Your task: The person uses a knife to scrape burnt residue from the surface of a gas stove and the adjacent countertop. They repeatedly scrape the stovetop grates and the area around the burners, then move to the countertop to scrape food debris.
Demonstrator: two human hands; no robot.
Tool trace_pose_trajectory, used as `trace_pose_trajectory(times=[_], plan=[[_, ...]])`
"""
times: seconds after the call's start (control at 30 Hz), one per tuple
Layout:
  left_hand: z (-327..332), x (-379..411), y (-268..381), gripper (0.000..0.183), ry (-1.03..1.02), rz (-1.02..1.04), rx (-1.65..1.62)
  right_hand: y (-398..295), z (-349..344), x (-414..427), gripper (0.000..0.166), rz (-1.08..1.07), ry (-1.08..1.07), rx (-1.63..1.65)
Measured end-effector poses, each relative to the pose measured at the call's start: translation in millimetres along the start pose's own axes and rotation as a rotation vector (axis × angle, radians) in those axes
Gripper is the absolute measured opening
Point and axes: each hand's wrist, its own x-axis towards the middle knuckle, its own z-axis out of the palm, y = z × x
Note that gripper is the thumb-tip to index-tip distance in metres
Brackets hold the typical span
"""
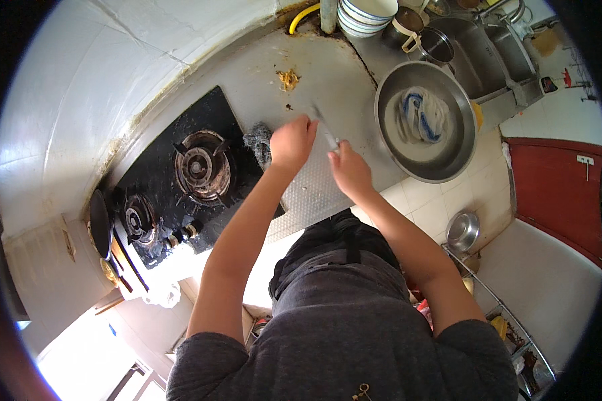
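Note:
My right hand (pixel 352 170) grips the handle of a blurred knife (pixel 324 123), its thin blade pointing up and left over the metal counter (pixel 306 200). Close to the blade is my left hand (pixel 293 143), its fingers curled; whether it holds anything is hidden. A grey steel-wool scourer (pixel 259 143) lies just left of that hand, beside the gas hob. Beyond both hands, a small heap of yellow-brown scraps (pixel 288 79) and a dark crumb (pixel 289 107) lie on the counter.
On the left is a black two-burner gas hob (pixel 241 180). A large metal basin (pixel 464 155) with a wet white-and-blue cloth (pixel 424 115) in cloudy water stands at right. Behind it are stacked bowls (pixel 363 20), pots (pixel 436 45) and a steel sink (pixel 464 55).

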Motion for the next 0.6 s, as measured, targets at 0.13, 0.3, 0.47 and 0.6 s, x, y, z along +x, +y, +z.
trace_pose_trajectory(times=[0.13,0.3,0.47,0.6], plan=[[2,-59,-16,0.023,-0.017,-0.025,-0.106,64,-3,-7,0.033,-0.057,0.068,-0.065],[-8,-117,-44,0.016,0.024,-0.039,-0.188,103,0,-6,0.033,0.018,0.012,0.038],[-17,-143,-62,0.015,0.108,-0.068,-0.250,95,12,-21,0.035,-0.036,0.111,-0.010],[-19,-125,-72,0.017,0.232,-0.004,-0.250,63,18,-25,0.037,-0.011,0.096,-0.108]])
